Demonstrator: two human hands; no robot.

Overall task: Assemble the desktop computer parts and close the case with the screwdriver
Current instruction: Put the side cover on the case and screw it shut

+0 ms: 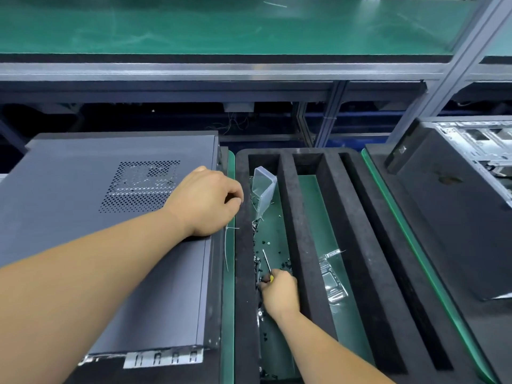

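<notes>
Down in the leftmost slot of the foam tray, the right hand grips a screwdriver, fingers curled round its yellow-tipped handle, the thin shaft pointing away from the wrist. Loose black screws lie scattered all round that hand on the slot's green floor; the fingertips seem to touch some, though blur hides the contact. Beyond the hand in the same slot a clear plastic box leans tilted against the foam wall. In the next slot to its right lies a clear plastic bag.

The left hand rests on the right edge of the closed case, fingers curled with thumb and fingertips together; whether they pinch anything I cannot tell. Just below that hand a cable tie hangs beside the case. Far to the right hand's right stands an open case.
</notes>
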